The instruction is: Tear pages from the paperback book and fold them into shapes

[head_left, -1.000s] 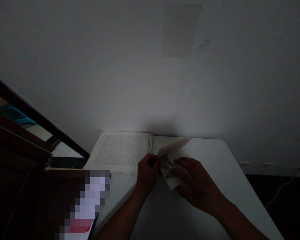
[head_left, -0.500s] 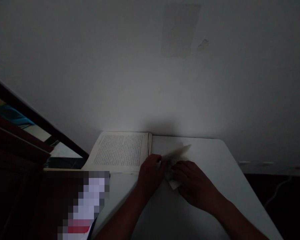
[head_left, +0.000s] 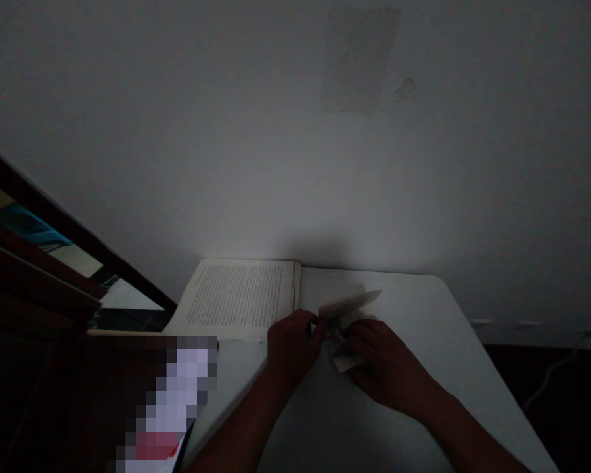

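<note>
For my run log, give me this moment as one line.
left hand: pinches printed paper | right hand: rests on paper | paper flap: raised, on white table | open book: left of paper

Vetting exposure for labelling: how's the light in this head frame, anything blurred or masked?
Head view: badly underexposed, the only glow on the wall above the book. Head view: left hand and right hand are dark shapes; the paper between them is soft, print unreadable. Head view: a pixelated block masks the lower left.
</note>
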The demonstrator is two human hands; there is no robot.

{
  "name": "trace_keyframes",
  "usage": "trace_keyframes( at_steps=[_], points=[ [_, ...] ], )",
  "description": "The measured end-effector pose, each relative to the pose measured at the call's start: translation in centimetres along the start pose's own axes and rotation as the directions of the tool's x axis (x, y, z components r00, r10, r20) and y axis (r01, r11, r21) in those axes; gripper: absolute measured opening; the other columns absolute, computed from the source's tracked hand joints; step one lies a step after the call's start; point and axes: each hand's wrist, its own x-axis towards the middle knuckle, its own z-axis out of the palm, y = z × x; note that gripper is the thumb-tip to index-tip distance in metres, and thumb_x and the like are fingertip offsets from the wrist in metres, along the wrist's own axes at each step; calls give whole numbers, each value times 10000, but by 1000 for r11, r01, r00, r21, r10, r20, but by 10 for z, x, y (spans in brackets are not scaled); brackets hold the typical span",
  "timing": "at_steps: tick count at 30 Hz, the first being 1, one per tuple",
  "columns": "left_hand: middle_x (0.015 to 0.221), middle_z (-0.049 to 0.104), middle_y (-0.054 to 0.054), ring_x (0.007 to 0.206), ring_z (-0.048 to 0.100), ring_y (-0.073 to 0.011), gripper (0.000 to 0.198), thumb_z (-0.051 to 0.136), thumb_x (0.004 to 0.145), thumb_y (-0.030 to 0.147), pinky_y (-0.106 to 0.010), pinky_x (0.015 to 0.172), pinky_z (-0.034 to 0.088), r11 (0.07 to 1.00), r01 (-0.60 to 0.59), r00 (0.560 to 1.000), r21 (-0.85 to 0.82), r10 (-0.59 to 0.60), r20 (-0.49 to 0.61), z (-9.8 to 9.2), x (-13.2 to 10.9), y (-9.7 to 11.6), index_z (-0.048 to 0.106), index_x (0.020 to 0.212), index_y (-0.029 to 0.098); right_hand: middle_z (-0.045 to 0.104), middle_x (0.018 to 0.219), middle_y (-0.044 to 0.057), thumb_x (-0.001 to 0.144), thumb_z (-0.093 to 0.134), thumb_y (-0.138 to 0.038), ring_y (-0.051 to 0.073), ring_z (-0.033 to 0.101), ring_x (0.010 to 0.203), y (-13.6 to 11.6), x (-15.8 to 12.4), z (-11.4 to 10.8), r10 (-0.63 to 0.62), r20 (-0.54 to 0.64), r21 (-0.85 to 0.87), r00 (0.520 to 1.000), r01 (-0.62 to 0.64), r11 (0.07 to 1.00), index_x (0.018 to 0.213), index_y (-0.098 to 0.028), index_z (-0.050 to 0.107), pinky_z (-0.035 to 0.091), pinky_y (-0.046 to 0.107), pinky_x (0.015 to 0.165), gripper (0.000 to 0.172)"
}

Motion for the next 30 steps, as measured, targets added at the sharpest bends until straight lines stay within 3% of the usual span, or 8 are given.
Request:
trace_keyframes(
  at_steps=[4, 9, 12, 20, 27, 30],
  points=[
    [858, 697, -12, 755, 628, -153, 253, 413, 891, 289, -254, 706, 437, 996, -91, 987, -7, 91, 130, -2, -2, 3, 641, 987, 234, 603, 1029, 82, 688, 605, -174, 253, 503, 1000, -2, 1, -1, 20, -10, -14, 1000, -20, 1000, 908, -201, 629, 390, 418, 886, 223],
    [855, 700, -26, 766, 648, -187, 268, 383, 882, 249, -277, 683, 457, 983, -152, 941, 102, 112, 319, -5, -4, 7, 639, 958, 234, 603, 1009, 83, 681, 603, -160, 253, 493, 998, -1, 1, -1, 42, -30, -41, 999, -43, 998, 904, -188, 631, 382, 413, 898, 227],
    [877, 700, -47, 783, 655, -208, 270, 391, 859, 218, -300, 692, 468, 974, -162, 920, 161, 91, 380, -7, -3, 8, 631, 983, 221, 602, 1000, 91, 680, 606, -163, 256, 491, 993, 0, 0, 0, 35, -46, -50, 998, -38, 998, 906, -182, 637, 385, 411, 896, 229],
    [906, 687, -61, 841, 649, -213, 261, 373, 874, 232, -317, 729, 473, 970, -155, 902, 185, 63, 426, -7, -3, 8, 598, 1004, 214, 604, 976, 94, 693, 611, -182, 252, 510, 945, -1, 0, -2, 19, -52, -34, 998, -20, 999, 901, -178, 642, 408, 412, 862, 211],
    [903, 684, -61, 798, 654, -215, 276, 391, 863, 212, -319, 689, 478, 964, -150, 911, 217, 50, 408, -4, -4, 8, 576, 1067, 212, 508, 1252, 135, 663, 604, -195, 297, 426, 1152, 0, -1, 1, 8, -18, -91, 1000, -10, 996, 1195, -167, 539, 341, 465, 966, 537],
    [900, 683, -66, 796, 653, -210, 266, 403, 860, 208, -303, 683, 472, 967, -133, 912, 219, 33, 408, -5, -5, 10, 574, 1063, 208, 528, 1243, 126, 649, 617, -207, 291, 449, 1138, -2, 1, 0, 23, 41, -80, 999, -20, 997, 1198, -178, 542, 343, 462, 967, 555]
  ],
)
